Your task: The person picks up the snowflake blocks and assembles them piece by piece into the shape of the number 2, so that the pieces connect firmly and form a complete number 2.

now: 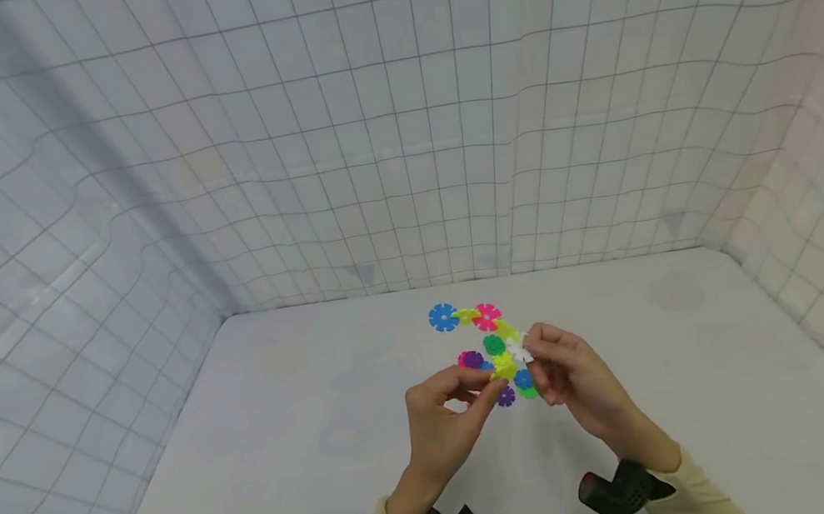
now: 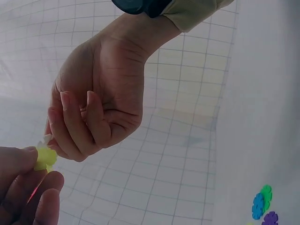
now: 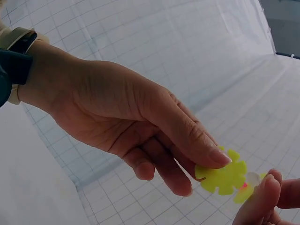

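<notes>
My left hand (image 1: 437,426) pinches a yellow notched plastic disc (image 1: 502,369) between thumb and fingertips; the same yellow disc (image 3: 224,177) shows flat-on in the right wrist view. Close beside it, my right hand (image 1: 575,374) pinches a white notched disc (image 1: 519,350). From the white disc a curved row runs up and left: a yellow disc (image 1: 506,330), a pink disc (image 1: 487,317), another yellow disc (image 1: 466,316) and a blue disc (image 1: 443,317). These look joined edge to edge. Whether the held yellow and white discs touch, I cannot tell.
Several loose discs lie on the white table (image 1: 288,437) under and behind the hands, among them a green disc (image 1: 494,345), a purple disc (image 1: 473,359), a blue disc (image 1: 523,378) and another purple disc (image 1: 505,396). Gridded white walls (image 1: 402,166) enclose the table.
</notes>
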`<action>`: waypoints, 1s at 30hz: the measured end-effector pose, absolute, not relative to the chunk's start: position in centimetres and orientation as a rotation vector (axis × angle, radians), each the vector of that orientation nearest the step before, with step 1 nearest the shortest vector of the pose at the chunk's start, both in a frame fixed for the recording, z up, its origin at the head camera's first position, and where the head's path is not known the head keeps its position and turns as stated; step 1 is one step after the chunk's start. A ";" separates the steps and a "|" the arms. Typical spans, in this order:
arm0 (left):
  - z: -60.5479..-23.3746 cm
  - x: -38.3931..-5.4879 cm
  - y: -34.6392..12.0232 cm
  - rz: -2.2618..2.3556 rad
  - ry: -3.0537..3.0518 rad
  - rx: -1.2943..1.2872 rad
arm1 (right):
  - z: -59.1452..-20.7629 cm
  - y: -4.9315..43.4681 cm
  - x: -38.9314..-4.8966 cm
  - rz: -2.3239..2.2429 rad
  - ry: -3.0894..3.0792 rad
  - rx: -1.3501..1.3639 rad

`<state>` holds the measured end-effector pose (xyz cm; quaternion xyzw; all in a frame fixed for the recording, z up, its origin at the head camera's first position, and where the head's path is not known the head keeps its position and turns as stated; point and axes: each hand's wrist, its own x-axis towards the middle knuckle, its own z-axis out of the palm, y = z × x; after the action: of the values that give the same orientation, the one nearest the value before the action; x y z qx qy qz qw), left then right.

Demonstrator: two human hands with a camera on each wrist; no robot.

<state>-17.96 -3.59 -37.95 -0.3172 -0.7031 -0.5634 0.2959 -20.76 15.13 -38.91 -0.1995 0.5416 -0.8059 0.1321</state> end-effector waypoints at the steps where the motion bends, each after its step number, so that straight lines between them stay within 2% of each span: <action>1: -37.9 -17.9 -3.6 -1.496 -1.873 -0.841 | -38.9 15.0 -20.7 -2.338 1.606 -0.566; 9: -38.7 -18.2 -3.8 -1.471 -1.883 -0.819 | -39.0 13.9 -19.9 -2.322 1.909 -0.513; 16: -41.0 -19.1 -4.1 -1.330 -1.848 -0.848 | -39.1 13.2 -19.4 -2.306 2.041 -0.633; 25: -41.1 -18.9 -4.1 -1.070 -1.812 -0.859 | -39.7 12.9 -19.3 -2.153 2.357 -0.820; 30: -41.3 -18.9 -4.0 -1.047 -1.764 -0.861 | -39.8 12.6 -19.2 -2.179 2.417 -0.815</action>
<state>-18.89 -3.96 -41.26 -0.3469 -0.7110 -0.4221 0.4426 -19.19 12.59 -39.84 -0.2417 0.7164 -0.6458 -0.1062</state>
